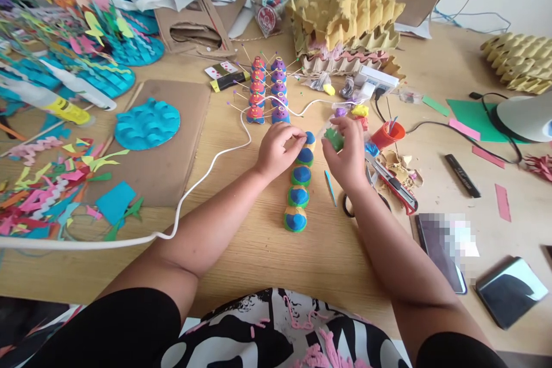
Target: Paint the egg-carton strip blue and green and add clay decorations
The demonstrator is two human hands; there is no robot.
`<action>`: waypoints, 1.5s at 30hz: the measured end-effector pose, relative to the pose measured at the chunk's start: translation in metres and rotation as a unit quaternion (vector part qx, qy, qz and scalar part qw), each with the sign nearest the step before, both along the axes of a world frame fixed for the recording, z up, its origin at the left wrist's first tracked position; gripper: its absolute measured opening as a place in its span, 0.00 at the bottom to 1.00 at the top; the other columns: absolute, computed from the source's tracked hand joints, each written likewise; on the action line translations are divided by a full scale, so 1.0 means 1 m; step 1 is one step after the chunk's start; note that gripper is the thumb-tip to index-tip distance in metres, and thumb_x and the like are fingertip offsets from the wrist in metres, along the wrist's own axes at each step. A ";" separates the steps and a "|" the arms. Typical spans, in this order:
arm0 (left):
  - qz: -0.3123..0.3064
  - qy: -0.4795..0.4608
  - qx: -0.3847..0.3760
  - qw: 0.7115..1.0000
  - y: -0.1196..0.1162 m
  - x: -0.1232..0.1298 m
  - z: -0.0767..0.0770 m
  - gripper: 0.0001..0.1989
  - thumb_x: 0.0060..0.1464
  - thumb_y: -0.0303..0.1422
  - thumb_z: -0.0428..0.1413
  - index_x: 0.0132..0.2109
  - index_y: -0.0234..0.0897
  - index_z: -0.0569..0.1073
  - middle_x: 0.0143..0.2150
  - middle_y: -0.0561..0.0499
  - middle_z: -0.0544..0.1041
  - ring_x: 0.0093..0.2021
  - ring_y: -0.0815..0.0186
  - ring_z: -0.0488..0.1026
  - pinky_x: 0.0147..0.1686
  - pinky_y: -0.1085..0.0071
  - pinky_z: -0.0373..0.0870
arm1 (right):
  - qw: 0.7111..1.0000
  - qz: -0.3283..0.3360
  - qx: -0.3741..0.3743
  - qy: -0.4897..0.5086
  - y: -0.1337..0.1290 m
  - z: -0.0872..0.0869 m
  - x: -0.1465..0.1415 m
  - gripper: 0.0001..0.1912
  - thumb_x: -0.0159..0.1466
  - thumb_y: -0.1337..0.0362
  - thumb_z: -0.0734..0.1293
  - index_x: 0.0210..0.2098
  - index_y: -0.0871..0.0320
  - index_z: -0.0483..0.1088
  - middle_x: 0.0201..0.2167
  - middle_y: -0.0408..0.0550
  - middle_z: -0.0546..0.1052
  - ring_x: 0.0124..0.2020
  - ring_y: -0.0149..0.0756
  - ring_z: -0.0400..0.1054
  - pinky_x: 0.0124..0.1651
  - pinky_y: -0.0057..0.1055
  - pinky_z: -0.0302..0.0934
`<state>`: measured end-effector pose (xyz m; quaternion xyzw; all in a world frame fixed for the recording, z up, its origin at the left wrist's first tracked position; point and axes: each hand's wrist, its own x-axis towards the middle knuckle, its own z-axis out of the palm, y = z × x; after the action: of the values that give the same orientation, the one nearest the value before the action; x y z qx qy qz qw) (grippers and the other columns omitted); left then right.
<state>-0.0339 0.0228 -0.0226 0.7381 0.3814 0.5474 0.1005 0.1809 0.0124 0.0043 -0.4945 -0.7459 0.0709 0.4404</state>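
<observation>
- Head camera view, looking down: two bare hands are working over a wooden table (241, 241), with a row of five painted bumps (301, 176) lying between the forearms and running from the hands toward the body. Each bump is showing a blue top and green lower edges, with tan patches between them.
- Left hand (281, 149): thumb and fingertips are pinching together right beside the farthest bump; I cannot tell whether they are grasping something small or the bump's edge.
- Right hand (346, 152): fingers are curving on the other side of the same end, with a green lump (334, 139) showing beside the thumb. I cannot tell whether the hand is gripping it.
- Beyond the hands, a red row (257, 89) and a purple row (279, 89) are standing side by side, thin sticks poking outward.
- Near the right hand, a slim blue tool (330, 188) is lying beside the bumps; a utility knife (394, 184) and an orange-red cup (387, 135) are sitting farther right.
- At left, a turquoise bumpy disc (147, 124) is resting on brown cardboard (172, 172).
- At the back, egg trays (345, 17) are forming a stack.
</observation>
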 end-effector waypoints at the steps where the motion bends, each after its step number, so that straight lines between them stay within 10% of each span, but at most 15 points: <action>1: 0.000 0.006 0.007 1.000 0.000 0.000 0.000 0.05 0.71 0.34 0.60 0.44 0.41 0.80 0.41 0.49 0.85 0.45 0.62 0.80 0.51 0.63 0.76 | 1.000 0.018 0.006 0.023 0.001 -0.006 -0.002 0.21 0.68 0.65 0.69 0.60 0.50 0.69 0.53 0.54 0.77 0.55 0.47 0.74 0.62 0.53 0.72; 12: 0.048 0.063 -0.003 0.997 -0.001 -0.003 0.001 0.09 0.71 0.41 0.59 0.50 0.44 0.82 0.49 0.46 0.83 0.56 0.55 0.77 0.63 0.54 0.70 | 0.994 0.056 -0.052 0.077 0.003 -0.023 -0.003 0.26 0.68 0.40 0.73 0.53 0.52 0.76 0.50 0.53 0.84 0.50 0.48 0.79 0.57 0.47 0.75; 45: 0.083 0.068 -0.008 0.994 -0.003 -0.005 0.002 0.06 0.67 0.41 0.63 0.45 0.46 0.80 0.52 0.45 0.79 0.61 0.51 0.72 0.71 0.47 0.68 | 0.995 0.076 -0.003 -0.064 -0.002 -0.015 -0.011 0.15 0.73 0.52 0.70 0.55 0.50 0.77 0.62 0.57 0.84 0.62 0.52 0.79 0.65 0.53 0.73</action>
<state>-0.0389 0.0198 -0.0204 0.7388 0.4514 0.4991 0.0348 0.1696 0.0102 -0.0110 -0.4417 -0.8075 0.0748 0.3837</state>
